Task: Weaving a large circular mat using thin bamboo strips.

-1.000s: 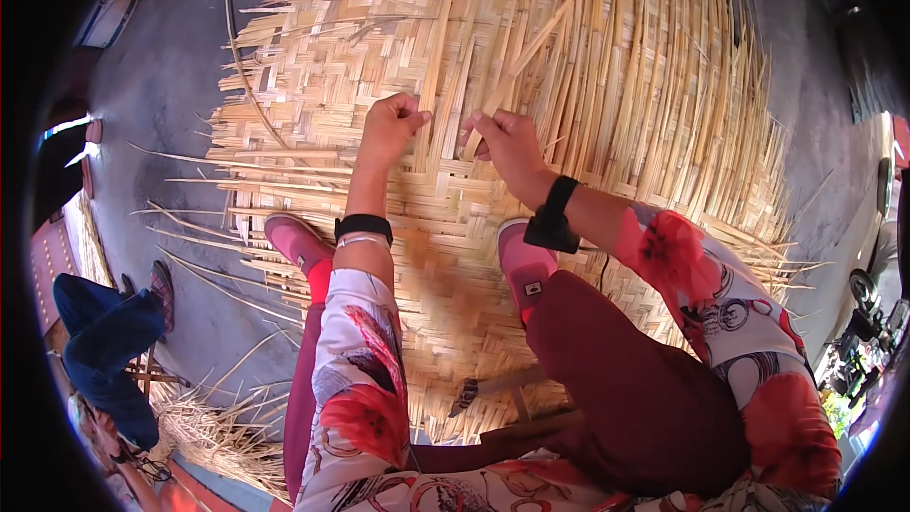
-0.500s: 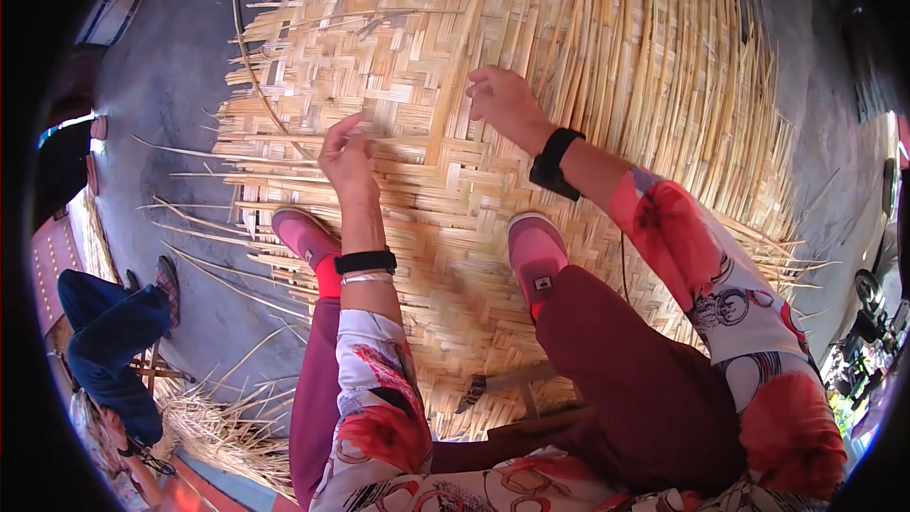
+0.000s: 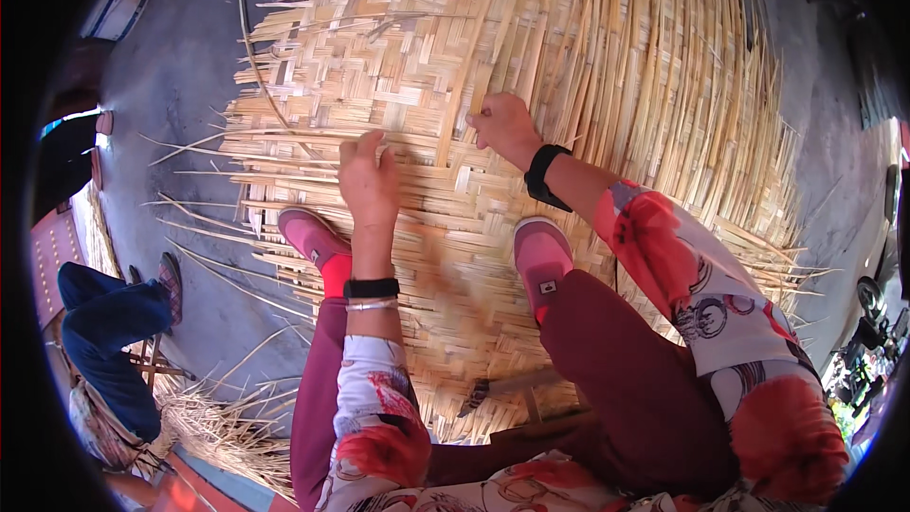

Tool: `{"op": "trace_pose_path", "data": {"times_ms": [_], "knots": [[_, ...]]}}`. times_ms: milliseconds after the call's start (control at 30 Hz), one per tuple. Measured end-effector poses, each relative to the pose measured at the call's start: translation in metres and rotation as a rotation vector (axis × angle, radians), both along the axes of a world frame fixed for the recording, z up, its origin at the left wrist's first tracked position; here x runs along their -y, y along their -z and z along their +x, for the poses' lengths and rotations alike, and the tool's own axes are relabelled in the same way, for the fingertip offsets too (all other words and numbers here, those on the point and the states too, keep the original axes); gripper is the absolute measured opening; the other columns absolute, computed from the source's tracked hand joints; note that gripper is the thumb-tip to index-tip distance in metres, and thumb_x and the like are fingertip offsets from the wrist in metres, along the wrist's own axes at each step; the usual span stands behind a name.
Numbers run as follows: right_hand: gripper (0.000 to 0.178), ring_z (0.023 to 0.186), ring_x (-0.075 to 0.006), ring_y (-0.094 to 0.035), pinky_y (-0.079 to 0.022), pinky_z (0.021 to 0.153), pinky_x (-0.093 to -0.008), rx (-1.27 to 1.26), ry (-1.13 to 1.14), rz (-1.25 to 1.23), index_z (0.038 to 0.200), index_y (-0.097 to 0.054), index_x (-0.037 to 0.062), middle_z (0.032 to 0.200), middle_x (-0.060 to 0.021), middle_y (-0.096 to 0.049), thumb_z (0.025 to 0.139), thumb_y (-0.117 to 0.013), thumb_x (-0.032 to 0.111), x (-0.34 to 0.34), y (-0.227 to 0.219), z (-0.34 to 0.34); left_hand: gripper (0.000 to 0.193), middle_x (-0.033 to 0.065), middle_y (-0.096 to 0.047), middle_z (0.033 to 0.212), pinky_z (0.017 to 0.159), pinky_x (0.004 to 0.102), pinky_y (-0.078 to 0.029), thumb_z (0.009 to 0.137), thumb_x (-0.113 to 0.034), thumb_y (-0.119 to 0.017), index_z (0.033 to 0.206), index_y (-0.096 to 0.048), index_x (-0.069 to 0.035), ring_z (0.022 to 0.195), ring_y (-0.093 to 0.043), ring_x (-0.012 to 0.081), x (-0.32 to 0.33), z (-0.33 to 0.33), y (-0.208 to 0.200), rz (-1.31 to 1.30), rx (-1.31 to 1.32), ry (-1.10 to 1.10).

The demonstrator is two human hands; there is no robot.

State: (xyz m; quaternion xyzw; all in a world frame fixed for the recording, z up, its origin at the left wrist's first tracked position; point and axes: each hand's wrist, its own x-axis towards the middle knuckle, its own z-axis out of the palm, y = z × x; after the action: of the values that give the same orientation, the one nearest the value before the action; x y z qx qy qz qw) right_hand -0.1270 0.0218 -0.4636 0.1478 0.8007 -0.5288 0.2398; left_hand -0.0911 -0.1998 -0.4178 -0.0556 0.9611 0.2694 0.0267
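A large woven mat of pale bamboo strips (image 3: 417,85) spreads before me. My left hand (image 3: 370,180) is low over its left part, fingers curled closed beside crosswise strips; what they hold, if anything, is hidden. To its right, my right hand (image 3: 508,128) pinches at a long upright strip (image 3: 462,100) in the weave, thumb and forefinger together. Under both hands the weave is tight. Toward the right, long parallel strips (image 3: 654,85) run away from me. Loose strip ends stick out past the mat's left edge.
My pink shoes (image 3: 543,261) rest on the mat. A blade-like tool with a dark end (image 3: 474,396) lies near my right leg. Another person's blue-trousered legs (image 3: 109,341) are at the left, near a pile of strips (image 3: 213,427). Grey floor (image 3: 185,66) borders the mat.
Both hands have moved slightly nearer to me. The left has also shifted right and turned its back more to view. The right hand's fingers have drawn together at the strip.
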Motion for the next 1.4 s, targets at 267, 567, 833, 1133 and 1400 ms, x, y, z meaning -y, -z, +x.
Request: {"op": "trace_pose_path", "data": {"times_ms": [267, 567, 833, 1133, 1400], "knots": [[0.018, 0.095, -0.0257, -0.059, -0.048, 0.078, -0.0388, -0.593, -0.532, 0.417, 0.097, -0.059, 0.0002, 0.096, -0.0113, -0.056, 0.079, -0.059, 0.006, -0.058, -0.030, 0.069, 0.013, 0.0119, -0.061, 0.086, 0.074, 0.0434, -0.043, 0.082, -0.017, -0.065, 0.086, -0.059, -0.006, 0.084, -0.059, 0.0295, -0.008, -0.067, 0.024, -0.151, 0.335, 0.653], [0.040, 0.108, -0.0257, -0.048, -0.040, 0.086, -0.0382, -0.559, -0.949, 0.630, 0.107, -0.058, -0.0048, 0.109, -0.0117, -0.049, 0.070, -0.061, 0.008, -0.060, -0.025, 0.098, 0.018, 0.0147, -0.063, 0.076, 0.069, 0.0418, -0.046, 0.081, -0.022, -0.067, 0.084, -0.059, -0.005, 0.078, -0.060, 0.0365, -0.003, -0.060, 0.024, -0.066, 0.477, 0.686], [0.031, 0.104, -0.0300, -0.051, -0.040, 0.093, -0.0424, -0.525, -1.000, 0.805, 0.092, -0.066, -0.0004, 0.110, -0.0169, -0.055, 0.066, -0.059, 0.015, -0.050, -0.029, 0.106, 0.027, 0.0074, -0.060, 0.097, 0.072, 0.0525, -0.043, 0.075, -0.021, -0.065, 0.099, -0.059, -0.009, 0.092, -0.057, 0.0255, -0.021, -0.037, 0.026, -0.454, 0.010, 0.572], [0.047, 0.125, -0.0277, -0.042, -0.032, 0.106, -0.0388, -0.811, 0.727, -0.032, 0.135, -0.040, -0.0002, 0.134, -0.0151, -0.045, 0.089, -0.045, 0.000, -0.231, -0.051, 0.256, 0.049, 0.0115, -0.045, 0.127, 0.086, 0.0476, -0.035, 0.071, -0.015, -0.075, 0.115, -0.053, -0.011, 0.120, -0.044, 0.0290, -0.016, 0.035, -0.309, -0.231, -0.451, 0.274], [0.053, 0.099, -0.0377, -0.061, -0.053, 0.077, -0.0467, -0.407, 0.889, 0.621, 0.121, -0.052, -0.0100, 0.113, -0.0252, -0.060, 0.087, -0.056, 0.030, -0.401, -0.087, 0.488, 0.043, 0.0082, -0.047, 0.118, 0.085, 0.0482, -0.035, 0.074, -0.018, -0.074, 0.111, -0.053, -0.011, 0.115, -0.047, 0.0286, -0.046, 0.139, -0.482, -0.133, -0.602, 0.253]]}}
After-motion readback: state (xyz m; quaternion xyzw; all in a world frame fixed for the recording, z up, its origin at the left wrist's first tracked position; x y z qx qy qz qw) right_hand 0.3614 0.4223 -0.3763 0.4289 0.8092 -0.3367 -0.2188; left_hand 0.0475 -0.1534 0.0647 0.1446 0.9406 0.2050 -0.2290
